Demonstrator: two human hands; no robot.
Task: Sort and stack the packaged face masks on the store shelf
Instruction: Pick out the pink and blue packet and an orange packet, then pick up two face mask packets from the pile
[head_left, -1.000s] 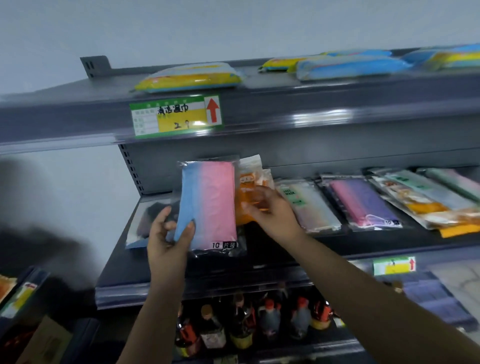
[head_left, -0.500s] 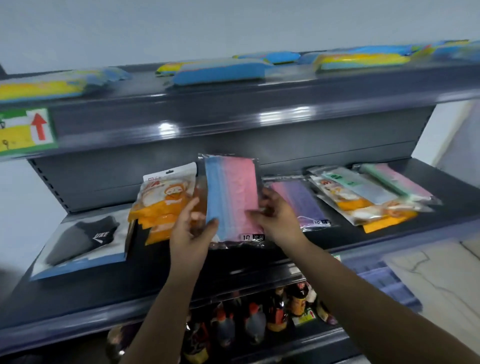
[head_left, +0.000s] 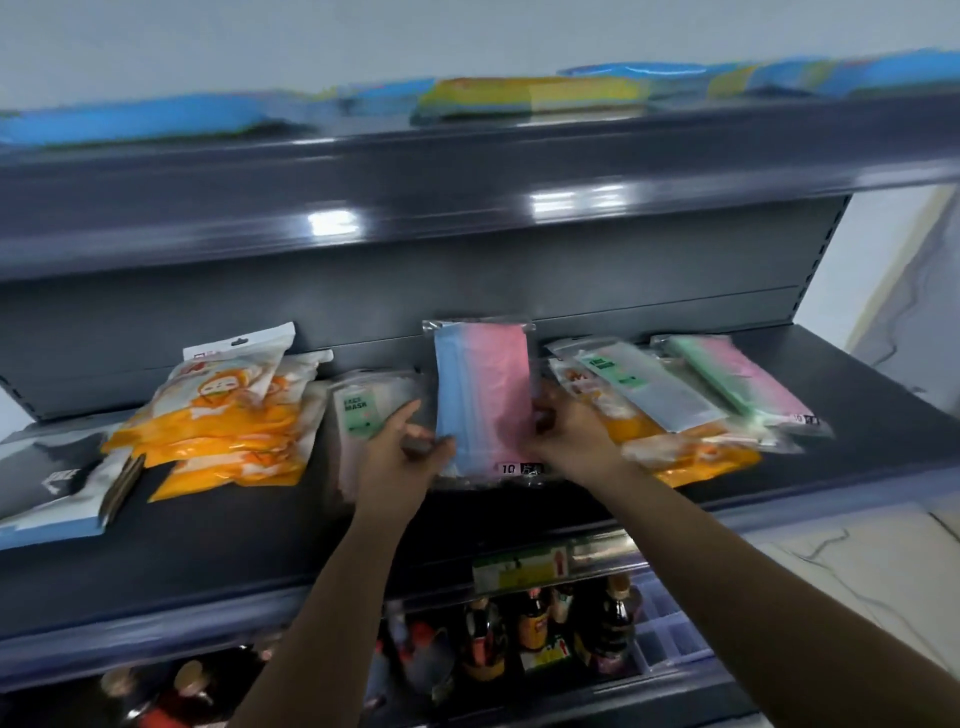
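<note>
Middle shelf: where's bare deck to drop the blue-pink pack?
Free: the front strip of the shelf below the orange packs, left of the left hand; also the far right end past the green-pink pack. Crowded: right of the blue-pink pack, where packs overlap.

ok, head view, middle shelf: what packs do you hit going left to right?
Black mask pack → orange cartoon packs → "FACE MASK" pack → blue-pink pack, held by both hands → green-pink pack. The overlapped packs beneath that last one are left out.

Blue-to-pink gradient mask pack (head_left: 485, 397), orange cartoon-print packs (head_left: 228, 415), green-and-pink pack (head_left: 737, 382), dark grey shelf (head_left: 208, 540), black mask pack (head_left: 52, 478) at its left edge
</note>
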